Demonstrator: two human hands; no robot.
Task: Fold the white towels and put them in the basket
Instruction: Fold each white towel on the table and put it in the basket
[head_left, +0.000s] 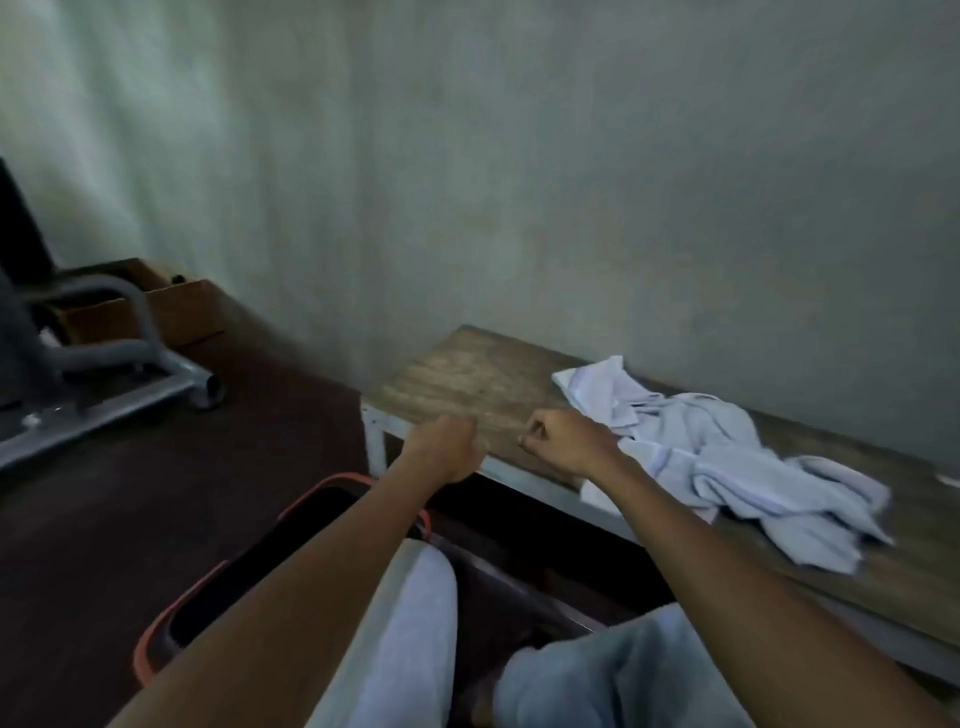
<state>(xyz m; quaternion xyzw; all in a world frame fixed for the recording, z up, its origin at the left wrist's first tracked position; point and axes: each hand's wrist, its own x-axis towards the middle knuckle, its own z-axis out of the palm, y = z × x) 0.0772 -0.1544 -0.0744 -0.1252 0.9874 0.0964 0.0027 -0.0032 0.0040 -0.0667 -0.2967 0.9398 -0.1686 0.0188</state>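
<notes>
The fingers (535, 434) of the right hand (566, 441) are curled into a loose fist, and so are those of the left hand (447, 447). Nothing shows inside either fist, though the frame is blurred and a thin fold of cloth could be missed. Both hands hover over the near left part of the table (467, 374), close together but apart.

The white towels (727, 457) lie in one crumpled heap on the table, to the right of the hands. The heap's near edge hangs slightly over the table's front rim, just beside the right wrist. None looks folded, so the job seems to be at its start.

To begin well, I would draw one towel out of the heap by a corner instead of grabbing the bunch. It can then be spread flat on the bare wood at the left, where there is room, and the edges matched before each fold. The cloth is limp and will drag its neighbours along, so the other hand should pin the heap down.

The basket (148, 649), dark with a red rim, stands on the floor at the near left, beside the person's knees (415, 623) and partly hidden under the left forearm. Far left are a grey chair base (130, 374) and a cardboard box (171, 312), well clear of the work. The overhanging towel edge could slip to the floor.
</notes>
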